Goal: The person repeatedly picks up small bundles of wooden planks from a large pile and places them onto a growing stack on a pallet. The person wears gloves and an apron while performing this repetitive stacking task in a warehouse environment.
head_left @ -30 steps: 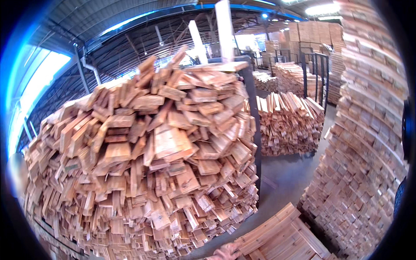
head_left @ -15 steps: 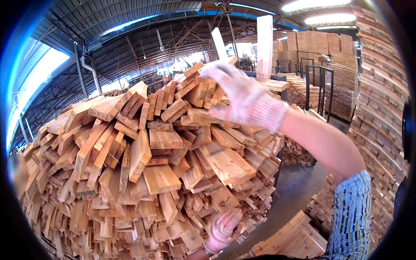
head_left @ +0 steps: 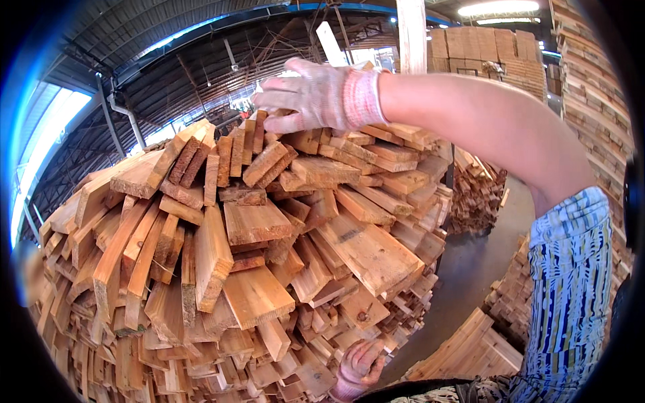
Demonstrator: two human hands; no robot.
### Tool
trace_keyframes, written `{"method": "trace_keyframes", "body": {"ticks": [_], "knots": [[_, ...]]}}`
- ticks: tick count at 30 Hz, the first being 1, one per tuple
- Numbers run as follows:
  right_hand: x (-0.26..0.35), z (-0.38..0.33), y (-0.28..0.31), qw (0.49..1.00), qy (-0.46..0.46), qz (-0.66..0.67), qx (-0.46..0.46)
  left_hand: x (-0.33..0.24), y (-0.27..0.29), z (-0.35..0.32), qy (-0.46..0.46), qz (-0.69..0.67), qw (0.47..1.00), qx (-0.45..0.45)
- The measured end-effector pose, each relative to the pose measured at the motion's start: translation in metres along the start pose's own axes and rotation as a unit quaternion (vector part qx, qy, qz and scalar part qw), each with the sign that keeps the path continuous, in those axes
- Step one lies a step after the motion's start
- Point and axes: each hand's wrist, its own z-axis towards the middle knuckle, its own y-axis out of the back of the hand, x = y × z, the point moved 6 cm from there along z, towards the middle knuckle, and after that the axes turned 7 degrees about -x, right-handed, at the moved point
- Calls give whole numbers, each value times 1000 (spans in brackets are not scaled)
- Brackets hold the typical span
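Observation:
At the top of a large heap of loose wooden boards [head_left: 269,221], my right hand [head_left: 312,97], in a pale pink-and-white knit glove, reaches leftward. Its fingers are stretched and apart, with the thumb low beside the upright ends of short boards [head_left: 250,138]. No board shows in its grasp, though its underside is partly hidden. Low in front of the heap's right side is my left hand [head_left: 361,366], also gloved. Its fingers are loosely bent with gaps between them, and nothing is visible in them. A wide flat board [head_left: 369,255] juts out between the two hands.
Tall stacks of boards [head_left: 591,114] rise along the right, with more stacked wood [head_left: 484,50] behind. A pale upright plank [head_left: 412,37] stands beyond my right arm. Grey floor [head_left: 463,289] runs between the heap and a low wood stack [head_left: 463,349].
My right hand has moved left across the top of the heap, its fingers now pointing left. My left hand sits slightly lower and further right. The whole view has shifted a little.

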Motion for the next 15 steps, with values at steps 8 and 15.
{"method": "trace_keyframes", "body": {"ticks": [8,15], "knots": [[-19,9,3,996,60,47,50,-10,2,5,72,32,997,-15],[1,20,7,988,73,-25,133,-22,-15,-6,142,-76,987,-20]]}}
